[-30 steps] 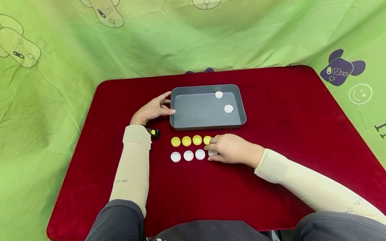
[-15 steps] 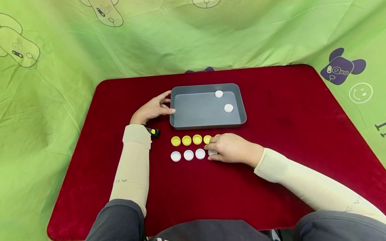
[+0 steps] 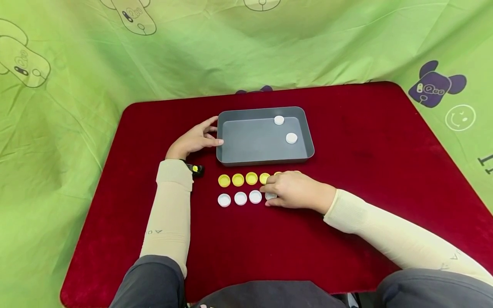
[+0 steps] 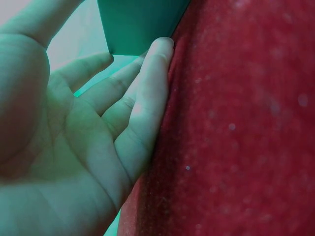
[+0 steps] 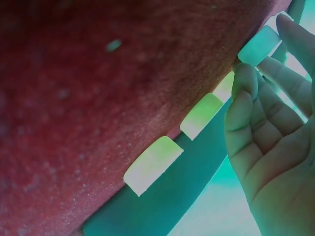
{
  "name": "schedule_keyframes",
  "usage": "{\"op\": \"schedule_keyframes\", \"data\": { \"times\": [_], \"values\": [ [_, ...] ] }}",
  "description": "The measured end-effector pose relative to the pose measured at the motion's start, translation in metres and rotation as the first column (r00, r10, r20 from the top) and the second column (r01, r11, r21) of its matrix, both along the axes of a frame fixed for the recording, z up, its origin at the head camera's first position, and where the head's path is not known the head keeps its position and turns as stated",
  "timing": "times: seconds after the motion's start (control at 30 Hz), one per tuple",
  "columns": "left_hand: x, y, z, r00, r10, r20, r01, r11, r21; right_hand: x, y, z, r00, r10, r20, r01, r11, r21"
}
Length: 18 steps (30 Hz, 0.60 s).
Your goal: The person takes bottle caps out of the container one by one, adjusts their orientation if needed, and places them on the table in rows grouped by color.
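Note:
In the head view, the left hand (image 3: 194, 139) is at the left end of a grey rectangular tray (image 3: 246, 161), its thumb over the rim and its fingers along the outer wall. Those fingers meet the tray's outside (image 4: 140, 29) in the left wrist view. The right hand (image 3: 294, 190) holds a white bottle cap (image 3: 271, 196) at the right end of the white row, thumb and fingertips around it. From the right wrist, that cap (image 5: 260, 45) shows between the thumb and fingers. Two white caps lie inside the tray, one near the back wall (image 3: 279, 120) and one nearer the middle (image 3: 291, 138).
Left of the right hand, several white caps (image 3: 240, 198) lie in a row with their hollow sides up. Behind them, a row of yellow caps (image 3: 238, 179) runs along the tray's front, partly hidden by the right hand. A red cloth (image 3: 366, 141) covers the table; green fabric (image 3: 327, 47) hangs behind.

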State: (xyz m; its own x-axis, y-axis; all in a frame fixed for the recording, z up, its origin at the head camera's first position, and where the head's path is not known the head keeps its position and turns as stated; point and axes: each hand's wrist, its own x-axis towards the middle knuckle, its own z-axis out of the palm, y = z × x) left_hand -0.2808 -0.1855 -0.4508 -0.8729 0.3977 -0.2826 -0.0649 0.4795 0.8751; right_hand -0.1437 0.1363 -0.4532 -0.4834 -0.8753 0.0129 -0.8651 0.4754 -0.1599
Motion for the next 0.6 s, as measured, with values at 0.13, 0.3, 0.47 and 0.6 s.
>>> {"op": "schedule_keyframes", "data": {
  "times": [0.13, 0.3, 0.47, 0.6],
  "values": [
    [0.007, 0.004, 0.014, 1.000, -0.014, 0.009, 0.014, 1.000, -0.007, 0.000, 0.000, 0.000, 1.000, 0.008, -0.004, -0.008, 1.000, 0.005],
    [0.010, 0.005, 0.019, 1.000, -0.012, 0.011, 0.012, 1.000, -0.005, -0.001, 0.000, 0.001, 1.000, 0.010, -0.004, -0.010, 1.000, 0.002],
    [0.010, 0.005, 0.019, 1.000, -0.006, 0.017, 0.006, 1.000, -0.005, -0.001, 0.000, 0.002, 1.000, 0.006, 0.003, -0.006, 1.000, 0.006],
    [0.010, 0.005, 0.018, 1.000, -0.005, 0.023, 0.005, 1.000, -0.004, -0.001, 0.000, 0.002, 1.000, 0.010, 0.001, -0.010, 1.000, 0.007]
  ]
}}
